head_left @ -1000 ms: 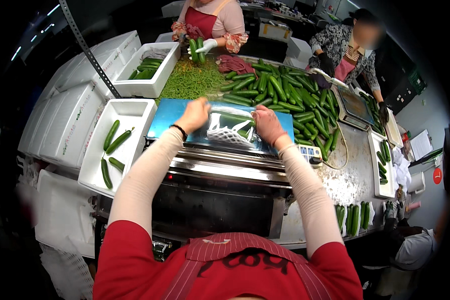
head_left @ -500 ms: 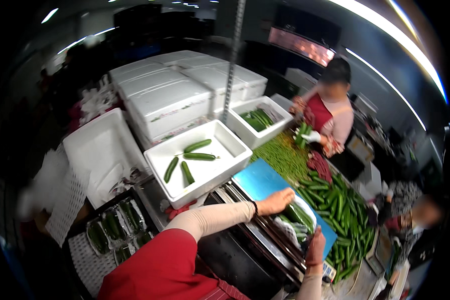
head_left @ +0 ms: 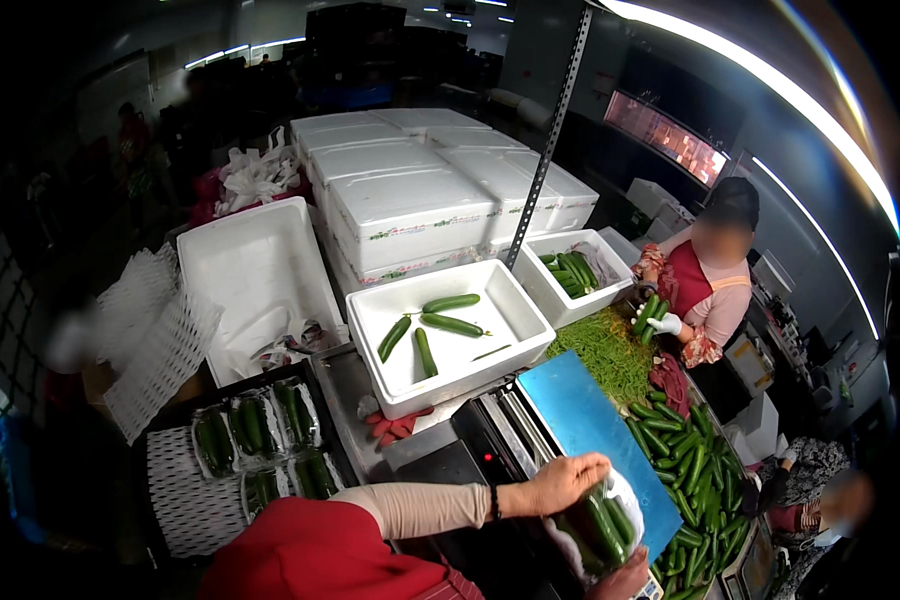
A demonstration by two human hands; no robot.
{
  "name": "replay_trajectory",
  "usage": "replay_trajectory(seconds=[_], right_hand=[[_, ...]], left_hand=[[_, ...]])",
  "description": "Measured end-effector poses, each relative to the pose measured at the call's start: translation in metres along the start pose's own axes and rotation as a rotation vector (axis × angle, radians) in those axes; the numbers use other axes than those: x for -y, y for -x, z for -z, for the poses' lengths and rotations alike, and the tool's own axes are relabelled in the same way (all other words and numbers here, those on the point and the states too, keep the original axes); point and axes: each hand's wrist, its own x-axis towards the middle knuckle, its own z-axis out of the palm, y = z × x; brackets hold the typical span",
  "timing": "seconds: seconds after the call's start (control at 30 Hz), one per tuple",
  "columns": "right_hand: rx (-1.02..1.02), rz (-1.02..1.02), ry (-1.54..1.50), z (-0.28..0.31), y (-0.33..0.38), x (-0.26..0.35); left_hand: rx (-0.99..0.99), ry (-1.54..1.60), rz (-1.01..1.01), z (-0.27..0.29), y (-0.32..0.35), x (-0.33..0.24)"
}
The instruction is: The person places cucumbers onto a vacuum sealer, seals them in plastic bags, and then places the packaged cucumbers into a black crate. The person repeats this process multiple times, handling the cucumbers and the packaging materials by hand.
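Observation:
My left hand grips the top of a clear plastic pack of green cucumbers, held over the near end of a blue plate on a sealing machine. My right hand shows only partly at the lower edge, under the same pack. A white foam box with several loose cucumbers stands just beyond the machine.
A black crate holds wrapped cucumber packs at the left. Stacked white foam boxes and an open lid fill the back. A pile of cucumbers covers the table at right, where a person in a red apron handles cucumbers.
The view has swung left toward the foam boxes and crate. Both hands have lifted the cucumber pack off the blue plate toward its near end.

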Motion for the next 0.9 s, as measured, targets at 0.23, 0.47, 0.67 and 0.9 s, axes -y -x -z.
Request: replay_trajectory(seconds=[0.23,0.47,0.67,0.9], right_hand=[[-0.039,0.067,0.321,0.043,0.107,-0.023],[0.436,0.076,0.329,0.03,0.131,-0.06],[0.641,-0.375,-0.454,-0.007,0.112,0.031],[1.271,-0.127,-0.472,-0.041,0.113,0.089]], left_hand=[[0.047,-0.28,-0.107,-0.042,0.076,-0.013],[-0.291,-0.579,0.074,-0.027,0.119,0.021],[-0.507,0.111,0.479,0.029,0.213,0.047],[-0.131,0.243,0.67,0.083,0.303,-0.032]])
